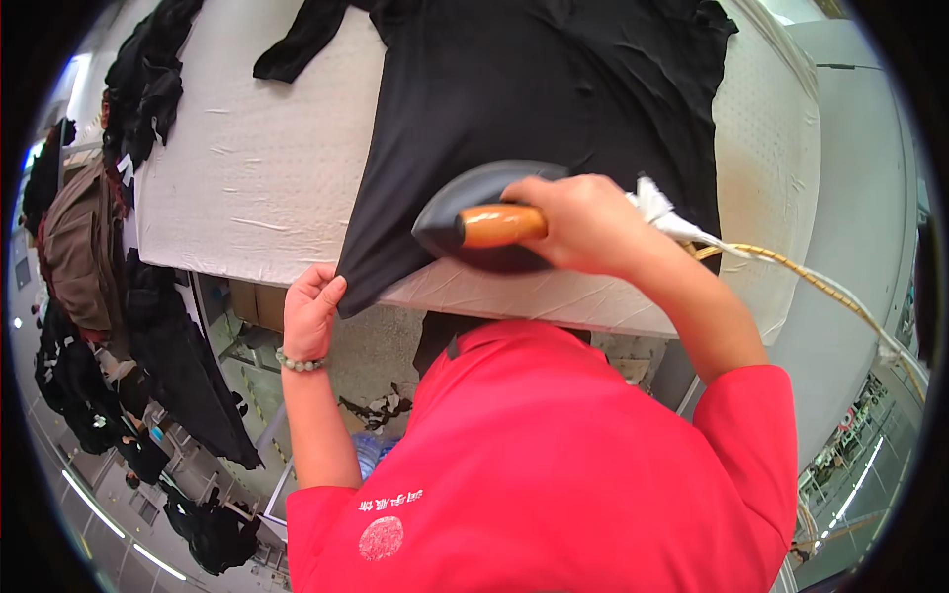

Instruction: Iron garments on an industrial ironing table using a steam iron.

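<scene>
A black long-sleeved garment (514,89) is spread over a padded, white-covered ironing table (257,188), its lower corner pulled out past the near edge. My left hand (310,308), with a beaded bracelet at the wrist, pinches that corner between thumb and fingers. My right hand (583,222) is wrapped around the wooden handle of a dark iron (445,203). The iron sits over the lower part of the garment, near the table's front edge, and is slightly blurred. Its underside is hidden.
A white and yellow braided cord (791,262) runs from the iron toward the right. Black garments (148,79) lie at the table's left end, and a brown backpack (79,247) hangs beside them. More dark clothes (183,356) hang lower left. A grey panel (860,148) stands at right.
</scene>
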Tool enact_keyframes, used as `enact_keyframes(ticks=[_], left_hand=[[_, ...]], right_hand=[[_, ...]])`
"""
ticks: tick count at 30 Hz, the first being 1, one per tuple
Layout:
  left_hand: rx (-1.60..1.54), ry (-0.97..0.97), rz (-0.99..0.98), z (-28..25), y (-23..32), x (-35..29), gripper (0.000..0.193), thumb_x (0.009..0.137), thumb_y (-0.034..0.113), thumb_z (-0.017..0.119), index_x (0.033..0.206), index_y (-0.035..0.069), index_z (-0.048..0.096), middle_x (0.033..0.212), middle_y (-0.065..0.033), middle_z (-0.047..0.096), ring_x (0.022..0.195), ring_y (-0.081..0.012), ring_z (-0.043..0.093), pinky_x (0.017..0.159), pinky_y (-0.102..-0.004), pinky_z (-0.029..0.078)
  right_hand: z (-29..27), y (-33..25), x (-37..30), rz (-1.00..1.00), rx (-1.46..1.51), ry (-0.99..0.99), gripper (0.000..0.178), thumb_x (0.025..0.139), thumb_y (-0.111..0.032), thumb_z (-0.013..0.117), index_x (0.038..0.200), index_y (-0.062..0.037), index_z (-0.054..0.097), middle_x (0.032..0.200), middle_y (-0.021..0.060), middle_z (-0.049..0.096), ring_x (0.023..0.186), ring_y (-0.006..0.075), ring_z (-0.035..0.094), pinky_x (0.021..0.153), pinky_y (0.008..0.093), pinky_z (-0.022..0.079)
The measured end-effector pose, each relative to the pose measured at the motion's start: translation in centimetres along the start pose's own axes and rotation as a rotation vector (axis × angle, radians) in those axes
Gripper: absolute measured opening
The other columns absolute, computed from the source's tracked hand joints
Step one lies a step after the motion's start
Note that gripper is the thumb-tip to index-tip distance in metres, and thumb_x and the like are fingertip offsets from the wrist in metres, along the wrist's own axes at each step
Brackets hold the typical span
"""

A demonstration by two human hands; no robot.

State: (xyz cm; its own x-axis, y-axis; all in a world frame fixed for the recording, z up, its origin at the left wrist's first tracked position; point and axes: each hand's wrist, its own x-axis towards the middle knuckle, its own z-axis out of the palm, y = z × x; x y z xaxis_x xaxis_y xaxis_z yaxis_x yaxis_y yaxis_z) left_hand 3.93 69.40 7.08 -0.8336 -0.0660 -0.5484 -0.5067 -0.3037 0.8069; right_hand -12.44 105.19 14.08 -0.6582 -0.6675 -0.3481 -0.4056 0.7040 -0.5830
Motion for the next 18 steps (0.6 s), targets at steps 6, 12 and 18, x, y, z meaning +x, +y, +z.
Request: enact_keyframes(ticks=[6, 12, 18], left_hand=[[0.286, 0.064, -0.042, -2.4, -2.5, 1.4, 0.016, 0.095, 0.010, 0.070, 0.106, 0.000, 0.065, 0.095, 0.0001, 0.068, 0.087, -0.0080, 0.061, 0.079, -0.0230, 0.046], [0.282, 0.377, 0.218, 2.7, -3.5, 6.3, 0.023, 0.095, 0.018, 0.071, 0.106, -0.002, 0.065, 0.096, -0.0038, 0.068, 0.089, -0.0112, 0.062, 0.078, -0.0284, 0.050], [1.198, 0.493, 0.120, 9.4, -2.6, 9.0, 0.029, 0.099, 0.025, 0.068, 0.104, -0.003, 0.064, 0.094, -0.0047, 0.067, 0.087, -0.0138, 0.061, 0.077, -0.0285, 0.050]], right_hand=[[-1.3, 6.4, -2.0, 0.238, 0.189, 0.667, 0.042, 0.092, -0.025, 0.074, 0.128, -0.0073, 0.063, 0.103, 0.0186, 0.073, 0.091, 0.0300, 0.074, 0.082, 0.0388, 0.057], [-8.1, 20.0, -11.7, 0.862, 0.203, 0.595, 0.042, 0.089, -0.025, 0.075, 0.123, -0.0030, 0.064, 0.093, 0.0113, 0.071, 0.084, 0.0212, 0.066, 0.080, 0.0369, 0.052], [-4.2, 25.8, -20.6, 0.951, 0.029, 0.643, 0.037, 0.086, -0.022, 0.078, 0.113, 0.0010, 0.067, 0.082, 0.0069, 0.066, 0.076, 0.0156, 0.063, 0.073, 0.0325, 0.050]])
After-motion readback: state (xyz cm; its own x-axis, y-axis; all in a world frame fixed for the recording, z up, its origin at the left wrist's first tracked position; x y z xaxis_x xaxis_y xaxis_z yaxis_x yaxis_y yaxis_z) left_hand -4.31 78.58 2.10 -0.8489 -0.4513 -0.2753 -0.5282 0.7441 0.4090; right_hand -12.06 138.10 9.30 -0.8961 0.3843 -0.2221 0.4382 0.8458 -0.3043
